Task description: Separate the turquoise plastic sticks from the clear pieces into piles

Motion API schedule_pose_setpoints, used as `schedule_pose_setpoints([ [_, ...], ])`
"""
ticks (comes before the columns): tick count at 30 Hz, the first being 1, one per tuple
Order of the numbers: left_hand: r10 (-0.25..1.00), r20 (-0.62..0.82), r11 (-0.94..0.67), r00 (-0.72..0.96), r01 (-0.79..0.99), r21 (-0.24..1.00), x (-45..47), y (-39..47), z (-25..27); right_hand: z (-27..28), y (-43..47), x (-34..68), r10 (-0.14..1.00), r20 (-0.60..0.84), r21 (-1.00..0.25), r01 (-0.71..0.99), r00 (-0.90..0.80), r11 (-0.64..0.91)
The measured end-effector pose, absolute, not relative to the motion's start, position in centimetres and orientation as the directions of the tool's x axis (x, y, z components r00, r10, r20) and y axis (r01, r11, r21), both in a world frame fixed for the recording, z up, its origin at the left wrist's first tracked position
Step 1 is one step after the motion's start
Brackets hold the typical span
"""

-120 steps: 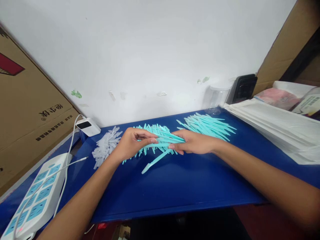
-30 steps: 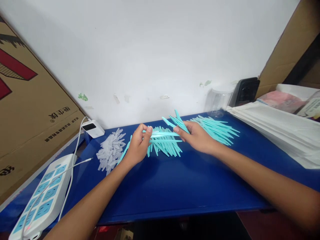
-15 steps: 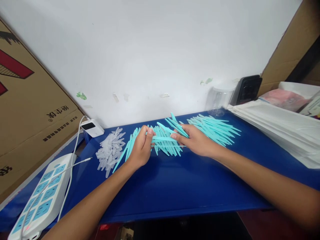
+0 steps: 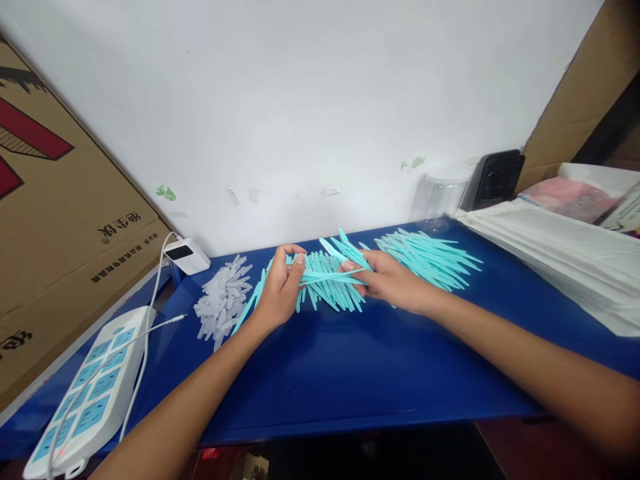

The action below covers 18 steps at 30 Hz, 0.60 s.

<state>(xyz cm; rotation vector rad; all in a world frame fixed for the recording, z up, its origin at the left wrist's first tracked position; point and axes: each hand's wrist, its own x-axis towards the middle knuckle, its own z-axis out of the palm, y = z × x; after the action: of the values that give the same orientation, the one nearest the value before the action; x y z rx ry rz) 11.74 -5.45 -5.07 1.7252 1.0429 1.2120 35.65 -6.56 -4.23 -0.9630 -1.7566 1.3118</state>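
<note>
My left hand (image 4: 280, 290) is closed, thumb against fingers, on the left end of slim turquoise plastic sticks (image 4: 327, 275), shaped like eyebrow razors. These stretch across to my right hand (image 4: 390, 280), where their other ends meet the fingers. A fanned bundle of similar turquoise sticks (image 4: 345, 247) juts up and left from my right hand's grip. Behind and below both hands lies a turquoise pile (image 4: 333, 297), partly covered by the left hand. Another turquoise pile (image 4: 427, 260) spreads to the right of my right hand. Small translucent plastic pieces (image 4: 224, 300) are heaped at the left.
On the left, a white power strip (image 4: 85, 400) with cables and a white power bank (image 4: 187, 256) sit beside a cardboard box (image 4: 65, 220). A clear jar (image 4: 440, 200) stands at the back right, near stacked white sheets (image 4: 560, 260). The blue tabletop (image 4: 350, 373) meets a white wall.
The sticks between my hands have shifted and now cross close together. Fingers of my left hand have lifted a little, and the bundle in my right hand has changed its fan.
</note>
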Motion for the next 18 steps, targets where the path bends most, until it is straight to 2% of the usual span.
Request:
schedule_pose_setpoints([
  [6,0.904,0.285,-0.358,0.318,0.198,0.913,11.4,-5.3,-4.9,-4.2,-5.9,36.5,0.919,0.027,-0.976,0.188,-0.394,0.109],
  [8,0.895,0.299,-0.387,0.332,0.243,0.889,11.2,-5.5,-4.6,-3.9,-5.7,36.8,0.936,0.124,-0.94,0.263,-0.33,0.217],
  [11,0.88,0.319,-0.435,0.352,0.33,0.837,11.1,-5.7,-4.4,-3.5,-5.8,36.8,0.898,0.402,-0.793,0.424,-0.177,0.438],
  [13,0.874,0.312,-0.448,0.373,0.368,0.815,11.2,-5.9,-4.4,-3.2,-6.2,36.6,0.859,0.496,-0.716,0.501,-0.127,0.487],
  [15,0.871,0.299,-0.448,0.39,0.38,0.809,11.4,-6.2,-4.5,-3.0,-6.8,36.2,0.855,0.491,-0.683,0.535,-0.169,0.498],
  [18,0.867,0.295,-0.45,0.401,0.377,0.81,11.8,-6.6,-4.6,-2.9,-7.6,35.7,0.871,0.378,-0.696,0.524,-0.313,0.491],
])
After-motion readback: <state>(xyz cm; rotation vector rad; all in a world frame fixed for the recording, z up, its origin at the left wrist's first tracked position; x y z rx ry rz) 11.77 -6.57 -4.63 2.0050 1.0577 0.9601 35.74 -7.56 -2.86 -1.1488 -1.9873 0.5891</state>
